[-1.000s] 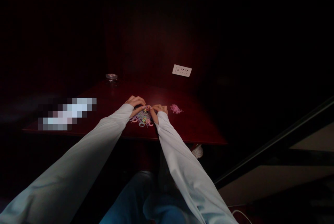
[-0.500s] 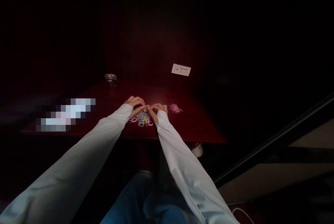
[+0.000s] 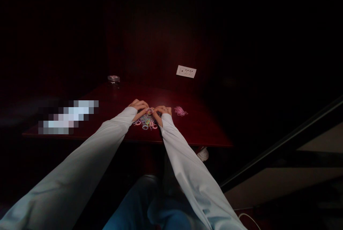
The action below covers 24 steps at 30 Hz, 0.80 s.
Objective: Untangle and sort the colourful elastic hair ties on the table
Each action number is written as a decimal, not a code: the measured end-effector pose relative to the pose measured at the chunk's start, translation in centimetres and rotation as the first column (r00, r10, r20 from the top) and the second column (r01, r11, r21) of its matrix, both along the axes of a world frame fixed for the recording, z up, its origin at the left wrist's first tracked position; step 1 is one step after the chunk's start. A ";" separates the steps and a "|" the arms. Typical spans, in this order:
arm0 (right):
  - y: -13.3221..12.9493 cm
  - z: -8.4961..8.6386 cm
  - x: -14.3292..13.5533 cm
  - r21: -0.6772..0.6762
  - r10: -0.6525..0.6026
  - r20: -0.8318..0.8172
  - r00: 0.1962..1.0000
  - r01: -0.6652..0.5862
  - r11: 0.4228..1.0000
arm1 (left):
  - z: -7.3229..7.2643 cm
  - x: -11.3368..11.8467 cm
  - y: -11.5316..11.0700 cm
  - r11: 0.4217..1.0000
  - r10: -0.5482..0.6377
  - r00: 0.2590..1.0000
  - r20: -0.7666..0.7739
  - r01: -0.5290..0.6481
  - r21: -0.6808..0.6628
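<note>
Over a pile of small coloured rings and bands (image 3: 146, 121) on the dark red table (image 3: 104, 103), my two hands nearly meet at the fingertips. My left hand (image 3: 139, 108) is closed in a pinch on something small that I cannot make out. My right hand (image 3: 161, 110) pinches at the same spot from the other side; what lies between its fingertips is too small to name. Pink, blue and yellow-green rings show at the near side of the pile. Just right of my right hand lies a separate heap of thin pink bands (image 3: 180, 111).
A clear lidded jar (image 3: 114, 81) stands at the table's back left. A blurred-out pale object (image 3: 69, 117) lies on the left side. A white socket plate (image 3: 186, 71) is on the wall behind. Something white (image 3: 203, 154) shows below the table's front edge.
My fingertips have shifted very slightly where they meet. Both hands keep their pinched pose over the pile, and the heaps look the same.
</note>
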State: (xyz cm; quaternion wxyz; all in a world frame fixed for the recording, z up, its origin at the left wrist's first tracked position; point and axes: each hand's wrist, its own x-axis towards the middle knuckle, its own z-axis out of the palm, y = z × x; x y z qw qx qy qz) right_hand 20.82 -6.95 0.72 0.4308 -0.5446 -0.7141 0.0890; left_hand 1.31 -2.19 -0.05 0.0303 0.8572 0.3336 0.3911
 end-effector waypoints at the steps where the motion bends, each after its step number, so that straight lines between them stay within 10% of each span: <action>1: 0.0 0.0 0.0 0.001 -0.001 0.004 1.000 0.001 1.000 | 0.0 0.0 0.0 1.000 0.000 1.000 0.001 0.000 0.001; 24: 0.4 -0.1 0.0 -0.021 -0.035 -0.007 0.999 0.034 0.999 | 0.2 0.0 -0.1 1.000 -0.009 1.000 -0.009 0.009 0.004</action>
